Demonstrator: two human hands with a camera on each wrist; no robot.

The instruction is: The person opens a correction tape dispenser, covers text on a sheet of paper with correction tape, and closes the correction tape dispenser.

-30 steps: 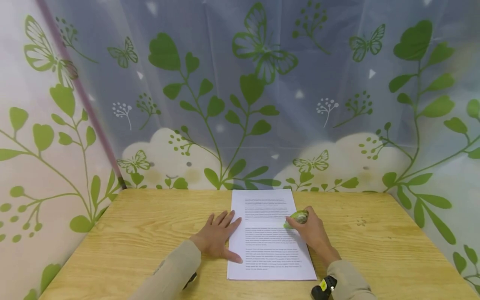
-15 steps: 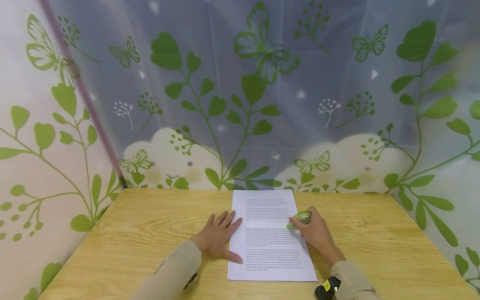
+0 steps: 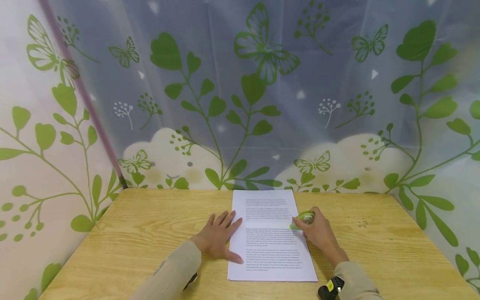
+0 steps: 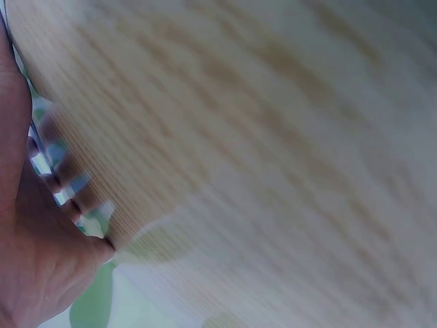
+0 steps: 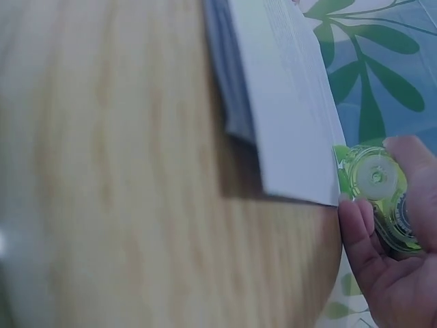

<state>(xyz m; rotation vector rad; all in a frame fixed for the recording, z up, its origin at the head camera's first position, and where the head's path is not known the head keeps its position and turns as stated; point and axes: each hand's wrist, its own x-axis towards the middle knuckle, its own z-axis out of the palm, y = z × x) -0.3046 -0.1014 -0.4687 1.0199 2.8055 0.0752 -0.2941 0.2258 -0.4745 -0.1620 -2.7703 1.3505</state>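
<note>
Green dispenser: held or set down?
Held: head and right wrist views show the right hand gripping the green dispenser at the paper's right edge.

Paper (image 3: 268,235) on table (image 3: 150,221), tape roller (image 3: 308,216) at paper's right, curtain (image 3: 240,125) behind

The far side of the table (image 3: 150,216) is backed by a blue-grey sheet (image 3: 292,125), printed with green leafy stems (image 3: 216,106), butterflies (image 3: 266,50) and white clouds (image 3: 161,141), and crossed by faint vertical creases. It is flanked by paler panels (image 3: 22,83) in the same pattern, and the left-hand join is marked by a purple strip (image 3: 91,106). The tabletop is faced in yellowish wood grain, marked by small dark spots (image 3: 362,223) toward the right. Everything is lit softly.
</note>
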